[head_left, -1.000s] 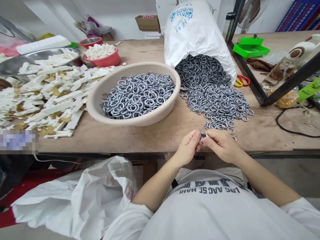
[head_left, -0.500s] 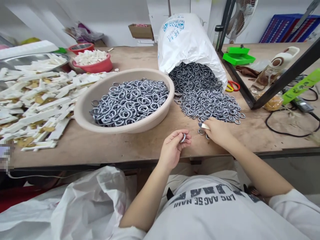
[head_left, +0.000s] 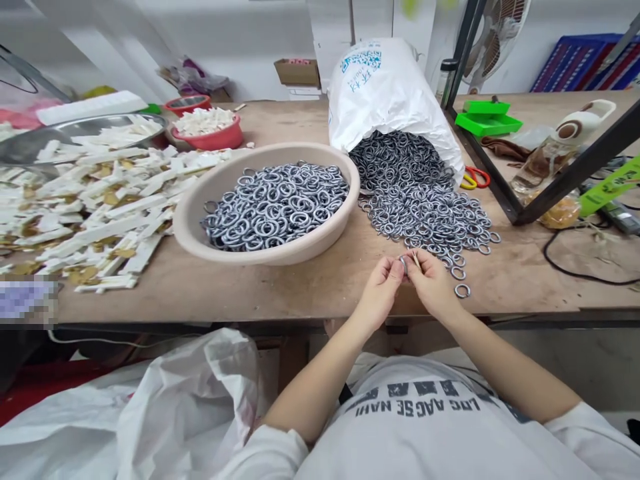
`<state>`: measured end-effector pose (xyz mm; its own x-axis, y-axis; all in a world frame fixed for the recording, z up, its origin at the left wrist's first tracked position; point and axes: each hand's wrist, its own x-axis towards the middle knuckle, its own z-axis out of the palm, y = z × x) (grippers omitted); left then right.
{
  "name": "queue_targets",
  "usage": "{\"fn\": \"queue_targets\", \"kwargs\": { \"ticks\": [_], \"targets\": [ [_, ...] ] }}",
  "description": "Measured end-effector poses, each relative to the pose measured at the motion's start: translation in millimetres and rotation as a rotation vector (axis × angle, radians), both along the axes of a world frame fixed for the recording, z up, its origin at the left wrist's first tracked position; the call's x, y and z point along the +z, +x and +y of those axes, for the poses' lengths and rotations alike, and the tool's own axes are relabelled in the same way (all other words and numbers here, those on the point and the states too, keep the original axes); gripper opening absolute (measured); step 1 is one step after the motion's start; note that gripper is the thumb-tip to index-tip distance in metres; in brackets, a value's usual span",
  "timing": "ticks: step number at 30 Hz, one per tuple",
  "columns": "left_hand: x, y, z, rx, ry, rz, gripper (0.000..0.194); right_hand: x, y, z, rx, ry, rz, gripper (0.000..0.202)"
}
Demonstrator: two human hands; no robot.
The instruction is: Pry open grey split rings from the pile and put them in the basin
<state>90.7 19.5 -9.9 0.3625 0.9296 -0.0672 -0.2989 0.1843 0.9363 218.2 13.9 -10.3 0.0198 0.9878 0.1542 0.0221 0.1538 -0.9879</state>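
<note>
Over the front edge of the table, my left hand (head_left: 381, 293) pinches a grey ring (head_left: 404, 265) between thumb and fingers. My right hand (head_left: 434, 285) meets it there, fingertips close to the ring. A slim, flat pale tool (head_left: 416, 260) sticks up between the right thumb and fingers; its lower part is hidden. Just beyond the hands spreads a pile of loose grey rings (head_left: 425, 210), with a single ring (head_left: 462, 291) lying nearest the right wrist. More grey rings (head_left: 280, 207) fill the wide beige basin (head_left: 185, 233) on the left.
A white sack (head_left: 385, 87) lies on its side, rings spilling from its mouth. Scissors (head_left: 477, 177), a black metal frame (head_left: 520, 215) and a bottle (head_left: 543, 157) stand to the right. White strips (head_left: 115, 213) are heaped at left, near a red bowl (head_left: 220, 139).
My right hand has drawn back from the ring pile to join my left, which has lifted slightly rightward with its ring. Several rings now lie nearer the table edge. The view has shifted a little.
</note>
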Motion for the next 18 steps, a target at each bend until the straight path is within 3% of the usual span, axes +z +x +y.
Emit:
{"fn": "queue_targets", "kwargs": {
  "ticks": [3,5,9,13,15,18],
  "targets": [
    [0.6,-2,-2,-0.041,0.005,-0.02,0.05,1.3,1,-8,-0.088,0.192,-0.238,0.015],
    [1.9,-5,-4,-0.023,-0.019,-0.042,0.05,6.9,7,-10,-0.073,0.268,-0.284,0.016],
    [4.5,-9,-9,0.021,-0.086,-0.093,0.052,17.3,16,-7,0.045,0.32,-0.314,0.024],
    [6.7,-10,-16,0.025,-0.125,-0.1,0.051,17.5,17,-4,0.051,0.211,-0.257,0.028],
    [8.0,-10,-17,0.06,-0.168,-0.128,0.05,17.3,17,-9,0.061,0.217,-0.351,0.029],
    [9.5,-11,-18,0.097,-0.23,-0.181,0.05,20.1,16,-21,0.088,0.353,-0.65,0.027]
  ]
}}
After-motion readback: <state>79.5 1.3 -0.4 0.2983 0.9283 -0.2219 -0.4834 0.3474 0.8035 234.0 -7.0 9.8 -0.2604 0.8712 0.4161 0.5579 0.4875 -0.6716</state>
